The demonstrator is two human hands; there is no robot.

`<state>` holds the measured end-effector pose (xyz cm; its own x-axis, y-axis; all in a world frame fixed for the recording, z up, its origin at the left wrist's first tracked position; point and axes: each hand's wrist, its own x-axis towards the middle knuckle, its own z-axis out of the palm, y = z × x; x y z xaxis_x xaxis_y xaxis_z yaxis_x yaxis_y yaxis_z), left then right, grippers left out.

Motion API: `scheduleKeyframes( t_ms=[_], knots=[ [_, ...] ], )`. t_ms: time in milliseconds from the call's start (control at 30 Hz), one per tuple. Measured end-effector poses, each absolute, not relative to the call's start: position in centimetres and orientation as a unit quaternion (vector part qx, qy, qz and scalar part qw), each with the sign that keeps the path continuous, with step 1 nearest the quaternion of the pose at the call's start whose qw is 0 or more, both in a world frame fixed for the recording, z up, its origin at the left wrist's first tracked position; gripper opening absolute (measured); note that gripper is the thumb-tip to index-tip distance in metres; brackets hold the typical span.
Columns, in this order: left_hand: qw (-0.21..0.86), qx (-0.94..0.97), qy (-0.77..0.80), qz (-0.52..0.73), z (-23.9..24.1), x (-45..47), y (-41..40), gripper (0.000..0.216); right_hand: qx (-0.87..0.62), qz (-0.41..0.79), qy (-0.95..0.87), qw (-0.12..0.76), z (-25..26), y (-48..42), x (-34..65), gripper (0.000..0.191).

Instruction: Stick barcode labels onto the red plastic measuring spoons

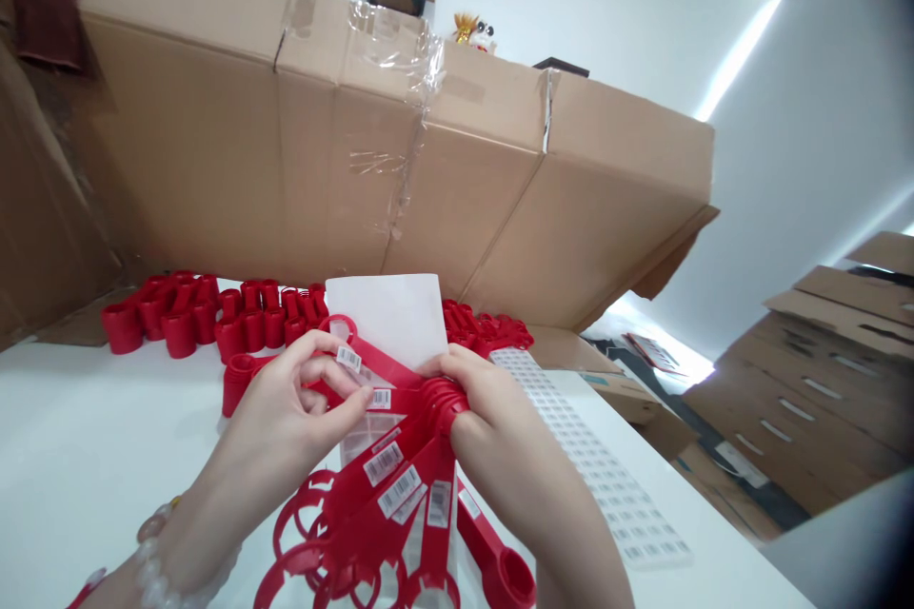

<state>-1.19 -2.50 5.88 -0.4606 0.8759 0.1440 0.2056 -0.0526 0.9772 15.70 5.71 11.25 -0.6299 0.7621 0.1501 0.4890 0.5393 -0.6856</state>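
My right hand (492, 400) is closed around the gathered ends of a fanned bunch of red plastic scoops (371, 533). Their flat handles carry white barcode labels (400, 490). Toward me, several pieces show open rings, and one ends in a round cup (510, 579). My left hand (300, 400) has its fingers curled, with thumb and fingertips pinched on a labelled red handle (400, 400) at the bunch's upper left. Another labelled handle (382, 360) sticks out above it. Whether a loose label sits between the left fingertips is hidden.
More red scoops (182, 314) stand in rows at the back left, others (486, 328) at the back right. A white sheet (389, 319) rises behind my hands. A label sheet (592, 457) lies on the white table (71, 438). Large cardboard (343, 162) walls the back.
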Motion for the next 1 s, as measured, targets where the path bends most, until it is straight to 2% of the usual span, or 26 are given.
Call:
scheduleKeyframes(
  t_ms=[300, 833, 1000],
  knots=[
    [0.270, 0.441, 0.632, 0.576, 5.6, -1.1, -2.5, 0.036, -0.365, 0.304, -0.850, 0.229, 11.2, 5.8, 15.6, 0.042],
    [0.346, 0.413, 0.623, 0.567, 6.9, -1.5, -3.1, 0.034, -0.363, 0.312, -0.848, 0.228, 10.9, 6.1, 15.9, 0.032],
    [0.287, 0.463, 0.627, 0.557, 5.8, -1.8, -2.6, 0.032, -0.356, 0.307, -0.851, 0.231, 10.9, 6.0, 15.9, 0.034]
  ],
)
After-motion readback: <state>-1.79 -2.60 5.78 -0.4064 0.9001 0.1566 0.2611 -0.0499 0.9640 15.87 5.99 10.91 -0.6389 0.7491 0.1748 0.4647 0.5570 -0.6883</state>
